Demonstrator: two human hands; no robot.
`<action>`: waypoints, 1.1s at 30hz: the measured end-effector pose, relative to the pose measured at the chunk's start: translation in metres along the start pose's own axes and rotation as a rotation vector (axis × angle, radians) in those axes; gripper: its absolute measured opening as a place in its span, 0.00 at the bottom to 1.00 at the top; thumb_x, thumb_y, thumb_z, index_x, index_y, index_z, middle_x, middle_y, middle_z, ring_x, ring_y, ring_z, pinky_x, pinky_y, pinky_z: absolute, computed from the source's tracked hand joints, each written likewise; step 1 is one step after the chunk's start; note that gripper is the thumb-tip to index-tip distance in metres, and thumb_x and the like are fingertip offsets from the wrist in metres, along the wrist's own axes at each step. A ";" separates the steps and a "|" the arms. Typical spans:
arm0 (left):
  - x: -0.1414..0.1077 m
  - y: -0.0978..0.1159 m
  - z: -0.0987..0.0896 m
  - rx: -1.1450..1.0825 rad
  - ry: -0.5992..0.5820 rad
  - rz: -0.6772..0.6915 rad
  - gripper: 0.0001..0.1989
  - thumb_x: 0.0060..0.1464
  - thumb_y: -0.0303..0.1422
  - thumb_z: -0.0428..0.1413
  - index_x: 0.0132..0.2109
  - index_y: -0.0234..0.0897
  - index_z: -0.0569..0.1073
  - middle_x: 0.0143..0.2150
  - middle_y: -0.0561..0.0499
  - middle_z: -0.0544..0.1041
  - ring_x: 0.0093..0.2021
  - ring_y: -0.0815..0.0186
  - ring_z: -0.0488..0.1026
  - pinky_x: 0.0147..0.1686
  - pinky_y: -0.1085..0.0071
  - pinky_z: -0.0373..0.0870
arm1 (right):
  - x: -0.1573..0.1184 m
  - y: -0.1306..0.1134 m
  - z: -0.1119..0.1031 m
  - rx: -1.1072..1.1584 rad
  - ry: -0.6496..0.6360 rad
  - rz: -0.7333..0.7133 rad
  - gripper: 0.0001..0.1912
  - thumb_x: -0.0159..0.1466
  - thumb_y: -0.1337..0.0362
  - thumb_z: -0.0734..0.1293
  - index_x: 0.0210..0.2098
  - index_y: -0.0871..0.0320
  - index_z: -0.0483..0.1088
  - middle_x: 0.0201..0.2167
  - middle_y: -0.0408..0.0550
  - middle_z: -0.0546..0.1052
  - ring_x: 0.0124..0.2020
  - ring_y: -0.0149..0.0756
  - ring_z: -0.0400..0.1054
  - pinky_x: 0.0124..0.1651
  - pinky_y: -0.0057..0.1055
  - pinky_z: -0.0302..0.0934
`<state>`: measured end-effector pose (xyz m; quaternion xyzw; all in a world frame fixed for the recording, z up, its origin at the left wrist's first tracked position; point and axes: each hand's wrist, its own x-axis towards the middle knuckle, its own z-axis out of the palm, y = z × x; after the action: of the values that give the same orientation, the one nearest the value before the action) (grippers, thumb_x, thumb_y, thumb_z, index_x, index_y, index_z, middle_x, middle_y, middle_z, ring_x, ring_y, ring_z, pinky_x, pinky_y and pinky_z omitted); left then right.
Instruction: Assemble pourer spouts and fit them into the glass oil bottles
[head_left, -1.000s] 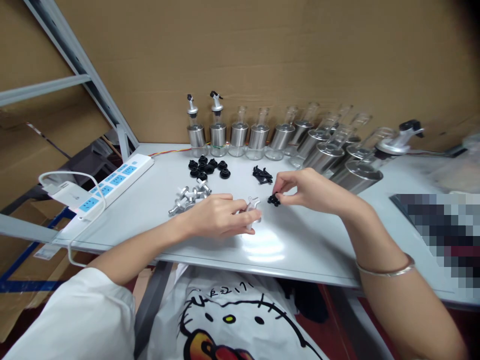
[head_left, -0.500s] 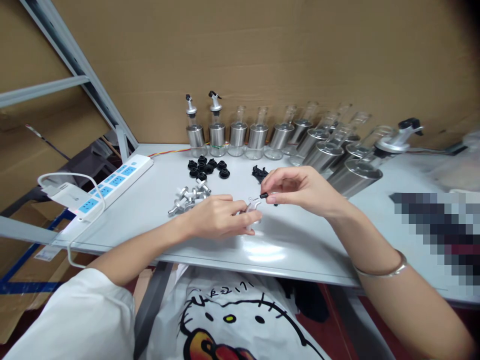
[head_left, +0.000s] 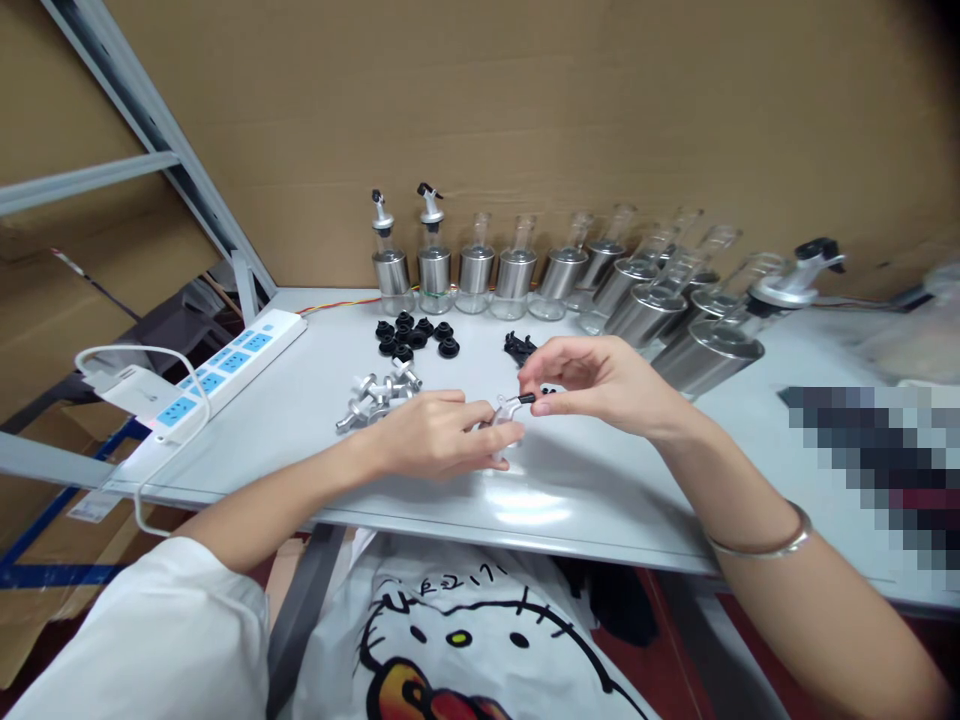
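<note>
My left hand [head_left: 442, 435] is closed round a silver pourer spout [head_left: 505, 411], whose tip points right. A small black tube [head_left: 526, 398] sits at the end of that tip, in line with it. The thumb and fingers of my right hand [head_left: 592, 385] pinch the tube's outer end. Left of my hands lie several loose silver spouts [head_left: 379, 395] in a pile, with several black stoppers [head_left: 412, 336] behind them. Small black clips [head_left: 519, 346] lie beyond my right hand's fingertips.
Glass bottles with metal sleeves [head_left: 517, 270] stand along the back and right; some carry pourers. A white power strip [head_left: 225, 370] with a cable lies at the left. The grey table's front edge [head_left: 450, 530] is near my body.
My right hand has moved the black tube slightly, and it now meets the spout's tip, where a gap showed before. My left hand has stayed in place.
</note>
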<state>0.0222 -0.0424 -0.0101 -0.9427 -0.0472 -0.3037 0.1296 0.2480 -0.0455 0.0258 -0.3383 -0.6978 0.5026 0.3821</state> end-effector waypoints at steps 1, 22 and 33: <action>0.000 0.000 0.000 0.006 0.004 0.000 0.11 0.67 0.36 0.46 0.52 0.35 0.62 0.28 0.54 0.73 0.22 0.71 0.64 0.24 0.74 0.61 | 0.000 0.000 0.000 -0.002 0.003 0.007 0.13 0.46 0.60 0.79 0.29 0.58 0.76 0.27 0.45 0.78 0.30 0.33 0.72 0.33 0.31 0.68; 0.002 0.002 -0.001 0.058 0.000 0.002 0.11 0.68 0.36 0.42 0.48 0.34 0.64 0.26 0.55 0.71 0.21 0.70 0.61 0.24 0.74 0.61 | -0.002 0.002 0.009 -0.151 -0.200 -0.004 0.22 0.65 0.46 0.63 0.26 0.57 0.61 0.20 0.39 0.69 0.23 0.26 0.60 0.28 0.26 0.54; 0.001 0.002 -0.001 0.046 -0.036 -0.014 0.11 0.68 0.36 0.44 0.50 0.34 0.64 0.27 0.54 0.73 0.22 0.70 0.63 0.25 0.74 0.63 | -0.001 0.009 0.010 -0.010 -0.178 0.031 0.23 0.66 0.46 0.61 0.26 0.58 0.64 0.21 0.41 0.68 0.26 0.29 0.60 0.35 0.29 0.55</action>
<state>0.0226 -0.0446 -0.0092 -0.9444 -0.0632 -0.2866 0.1480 0.2408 -0.0479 0.0153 -0.3048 -0.7262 0.5331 0.3092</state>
